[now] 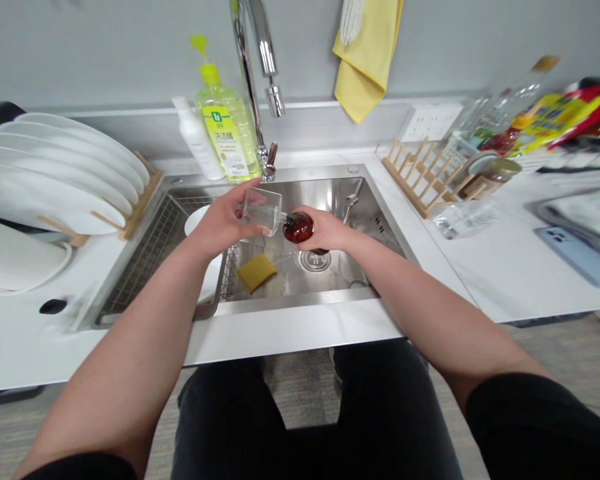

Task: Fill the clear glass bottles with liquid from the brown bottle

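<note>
Over the sink (307, 297), my left hand (217, 223) is closed around a clear, square-sided bottle (261, 212), tipped on its side with its narrow neck toward the right. My right hand (327, 230) grips an amber bottle (299, 228), whose dark mouth faces the clear bottle's neck. The two openings are close together; whether they touch I cannot tell. Below them, a yellow sponge (257, 273) lies on the basin floor, left of the drain (315, 261). A white plate (211, 277) rests in the wire rack at the left, partly hidden by my left forearm.
Behind the sink stand a chrome faucet (275, 100), a green dish-soap bottle (229, 133) and a white bottle (199, 140). White plates (55, 173) fill a wooden rack at left. To the right are a wooden rack (420, 175), a jar (495, 177) and a blue phone (580, 257).
</note>
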### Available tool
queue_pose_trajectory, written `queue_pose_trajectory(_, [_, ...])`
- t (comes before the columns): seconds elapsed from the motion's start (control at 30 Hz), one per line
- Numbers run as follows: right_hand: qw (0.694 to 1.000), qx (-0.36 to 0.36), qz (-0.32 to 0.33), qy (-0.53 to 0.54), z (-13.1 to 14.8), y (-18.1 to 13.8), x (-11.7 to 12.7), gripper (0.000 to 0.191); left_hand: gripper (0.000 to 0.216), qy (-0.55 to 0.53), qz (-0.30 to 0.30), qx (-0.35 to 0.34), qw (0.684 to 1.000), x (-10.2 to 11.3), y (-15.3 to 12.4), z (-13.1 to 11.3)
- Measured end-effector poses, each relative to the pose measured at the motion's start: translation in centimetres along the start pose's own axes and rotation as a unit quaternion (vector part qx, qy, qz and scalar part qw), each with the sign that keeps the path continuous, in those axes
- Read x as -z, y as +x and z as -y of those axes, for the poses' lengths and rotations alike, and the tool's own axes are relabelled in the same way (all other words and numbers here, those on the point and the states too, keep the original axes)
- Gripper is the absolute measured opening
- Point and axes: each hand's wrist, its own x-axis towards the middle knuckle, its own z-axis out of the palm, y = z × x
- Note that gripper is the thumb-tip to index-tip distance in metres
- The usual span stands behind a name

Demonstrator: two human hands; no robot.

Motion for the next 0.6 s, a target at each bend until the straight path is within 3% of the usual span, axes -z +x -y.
queue_pose_trajectory(0.6, [1.000,0.012,0.021,0.020,0.5,-0.2,0.1,0.067,0.121,-0.006,-0.012,0.019,1.000,0.0,-0.9,-1.9])
